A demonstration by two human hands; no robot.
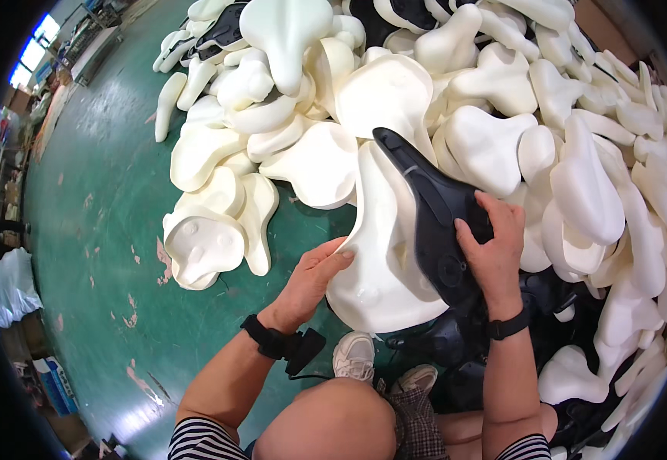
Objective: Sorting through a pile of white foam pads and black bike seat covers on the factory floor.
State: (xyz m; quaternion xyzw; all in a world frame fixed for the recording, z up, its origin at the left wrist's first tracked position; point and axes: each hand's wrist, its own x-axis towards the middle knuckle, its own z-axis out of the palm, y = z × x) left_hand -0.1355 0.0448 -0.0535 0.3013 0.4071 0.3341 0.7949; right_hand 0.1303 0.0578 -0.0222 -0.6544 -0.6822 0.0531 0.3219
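Note:
My left hand (309,277) grips the left edge of a white foam saddle pad (376,230), thumb on its hollow inner face. A black plastic saddle base (442,207) is in my right hand (496,244), with the thumb across its face and the fingers round its right edge. The two pieces are held side by side above my shoes, narrow ends pointing away from me. The black base overlaps the right edge of the pad. Whether the two touch there, I cannot tell.
A large heap of white foam saddle pads (494,138) spreads ahead and to the right. Dark saddle parts (445,341) lie on the floor beside my right forearm. Green floor (111,230) extends to the left. A cart (94,46) and a white plastic bag (13,285) stand along the left side.

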